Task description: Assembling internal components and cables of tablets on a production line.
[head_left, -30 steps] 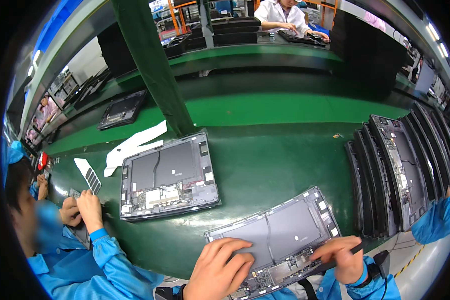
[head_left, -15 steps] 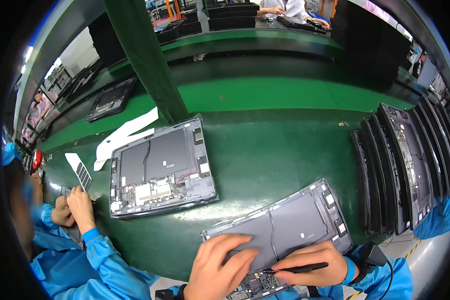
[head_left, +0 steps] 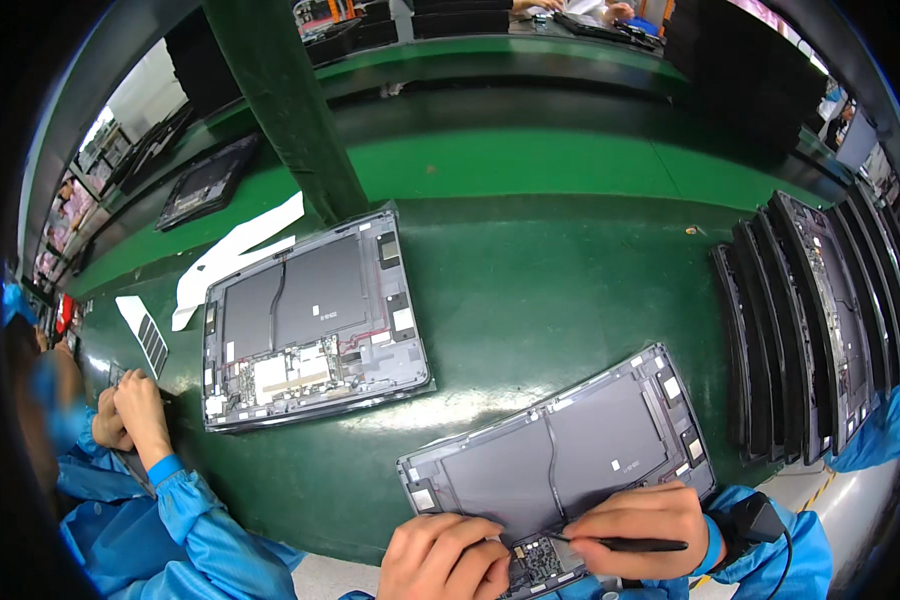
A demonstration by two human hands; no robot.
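An opened tablet (head_left: 490,470), its circuit board (head_left: 542,562) at the near side, lies slanted on the green bench before me. My right hand (head_left: 645,530) grips a slim black pen-shaped tool (head_left: 655,545), whose tip points at the board's far edge, near the end of a dark cable (head_left: 554,470). Against the tablet's near left part, beside the board, my left hand (head_left: 445,555) has its fingers curled and drawn together. Anything between those fingertips is hidden.
Another opened tablet (head_left: 300,290) lies at centre left, beside white paper strips (head_left: 235,245). Several tablet housings stand in a row (head_left: 800,320) at the right. A co-worker's hands (head_left: 130,410) are busy at the left. A green post (head_left: 285,110) rises behind.
My left hand's fingers have curled together and shifted toward the near edge, uncovering the tablet's left corner. The tool stays in my right hand near the board. The view has tilted slightly.
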